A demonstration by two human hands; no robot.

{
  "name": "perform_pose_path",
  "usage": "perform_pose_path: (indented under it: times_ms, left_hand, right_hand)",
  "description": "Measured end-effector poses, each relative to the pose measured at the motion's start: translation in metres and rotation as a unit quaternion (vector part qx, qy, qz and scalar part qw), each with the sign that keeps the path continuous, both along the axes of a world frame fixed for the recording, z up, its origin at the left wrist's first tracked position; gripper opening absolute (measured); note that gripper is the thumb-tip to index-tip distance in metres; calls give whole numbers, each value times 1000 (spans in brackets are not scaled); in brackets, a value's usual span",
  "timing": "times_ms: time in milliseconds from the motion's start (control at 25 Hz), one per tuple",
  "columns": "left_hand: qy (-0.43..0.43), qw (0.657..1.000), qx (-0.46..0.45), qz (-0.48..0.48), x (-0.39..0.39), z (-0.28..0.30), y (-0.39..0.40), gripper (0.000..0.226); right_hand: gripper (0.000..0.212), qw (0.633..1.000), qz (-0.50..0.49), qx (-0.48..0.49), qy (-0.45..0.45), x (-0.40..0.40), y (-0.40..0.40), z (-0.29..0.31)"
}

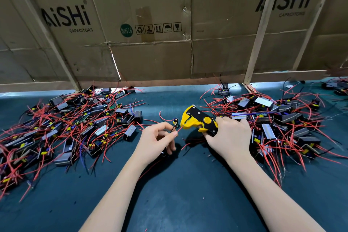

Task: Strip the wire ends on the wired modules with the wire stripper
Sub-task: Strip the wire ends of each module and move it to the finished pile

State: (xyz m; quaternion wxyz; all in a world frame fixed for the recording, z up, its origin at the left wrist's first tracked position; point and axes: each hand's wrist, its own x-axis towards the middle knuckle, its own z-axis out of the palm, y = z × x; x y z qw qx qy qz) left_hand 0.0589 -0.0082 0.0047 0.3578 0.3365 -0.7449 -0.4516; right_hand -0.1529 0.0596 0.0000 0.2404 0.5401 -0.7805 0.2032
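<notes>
Right hand (230,137) wrapped around the handles of the yellow-and-black wire stripper (198,121), fingers curled tight on the grip; tool head points toward the left hand.

Left hand (157,140): thumb and forefinger pinched together on two thin wires, one black wire (173,128) and one red wire (179,129), just short of the stripper's mouth. The remaining fingers are curled under the palm. Wire ends run from the fingertips up into the stripper's head; whether the blades have closed on them cannot be told.

A small wired module (175,121) sits just beyond the left fingertips, beside the stripper's nose.

Heap of modules with red leads (71,128) lies outboard of the left hand; second heap (282,124) starts right behind the right knuckles. All on the dark green bench mat (178,194). Cardboard panels (150,24) marked "AiSHi CAPACITORS" stand beyond both heaps.
</notes>
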Motion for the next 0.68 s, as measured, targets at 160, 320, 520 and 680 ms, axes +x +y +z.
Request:
perform_pose_path:
  times_ms: [160, 320, 520, 680]
  left_hand:
    - [0, 1000, 10, -3, 0, 1, 1, 9]
    - [1, 1000, 14, -5, 1, 3, 2, 9]
    - [-4, 1000, -1, -17, 6, 3, 0, 9]
    - [-66, 985, -158, 23, 14, 7, -6, 16]
  right_hand:
    - [44, 1000, -18, 7, -11, 3, 1, 3]
    - [45, 1000, -5, -13, 12, 1, 3, 2]
    - [53, 998, -13, -62, 15, 3, 2, -1]
    - [52, 999, 3, -42, 0, 1, 4, -4]
